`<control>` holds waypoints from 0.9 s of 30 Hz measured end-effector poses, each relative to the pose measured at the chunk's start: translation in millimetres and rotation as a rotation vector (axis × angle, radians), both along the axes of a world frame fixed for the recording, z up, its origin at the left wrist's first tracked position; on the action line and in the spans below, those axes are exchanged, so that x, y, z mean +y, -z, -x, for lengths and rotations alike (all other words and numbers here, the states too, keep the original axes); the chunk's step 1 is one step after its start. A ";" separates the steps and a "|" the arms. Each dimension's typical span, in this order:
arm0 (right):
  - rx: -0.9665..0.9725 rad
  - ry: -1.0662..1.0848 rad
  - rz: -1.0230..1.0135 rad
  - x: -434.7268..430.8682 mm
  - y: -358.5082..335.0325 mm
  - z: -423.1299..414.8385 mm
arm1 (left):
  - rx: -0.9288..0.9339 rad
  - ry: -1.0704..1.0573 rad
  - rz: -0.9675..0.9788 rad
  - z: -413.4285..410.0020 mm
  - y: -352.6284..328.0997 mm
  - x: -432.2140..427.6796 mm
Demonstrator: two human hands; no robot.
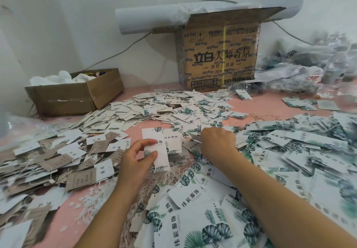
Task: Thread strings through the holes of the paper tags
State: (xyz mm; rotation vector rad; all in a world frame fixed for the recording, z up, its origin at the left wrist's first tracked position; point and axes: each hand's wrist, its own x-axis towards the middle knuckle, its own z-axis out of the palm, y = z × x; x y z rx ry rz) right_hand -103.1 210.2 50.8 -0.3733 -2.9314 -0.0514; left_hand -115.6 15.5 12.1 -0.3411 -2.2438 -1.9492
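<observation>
The left hand [139, 157] pinches a white leaf-print tag [151, 136] by its lower half, thumb across the front and fingers curled round its left edge, so most of the tag stands up above the grip. A second tag [172, 141] of the same print overlaps it on the right; whether the hand also holds that one cannot be told.

The right hand [218, 141] sits just right of these two tags with its back turned up and its fingers curled under and hidden. A pointed paper corner pokes out at its left edge, but the grip itself is out of sight — it cannot be told whether it holds anything.

A loose bundle of cream strings [170, 176] lies on the pink table [270, 104] just below the held tag, between the two forearms.

Heaps of leaf-print tags [309, 151] spread to the right and in front, and brown tags [56, 162] are piled to the left. At the back stand a printed carton [220, 54] and a low open box [77, 95], with a white paper roll [154, 19] behind the carton and plastic bags [301, 67] on the far right.
</observation>
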 end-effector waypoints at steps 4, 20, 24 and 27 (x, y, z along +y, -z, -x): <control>0.131 0.010 -0.002 1.7 -5.2 -0.2 | -0.013 -0.039 -0.025 -1.5 -0.7 1.4; 0.195 -0.641 -0.127 -39.9 -31.3 -17.1 | 0.050 -0.042 -0.050 -13.8 -14.8 5.5; 0.200 -0.715 -0.135 -44.5 -37.1 -22.1 | 0.016 -0.054 -0.097 -13.5 -15.6 7.2; 0.210 -0.766 -0.155 -50.8 -36.3 -25.2 | -0.031 -0.054 -0.184 -13.6 -17.8 10.7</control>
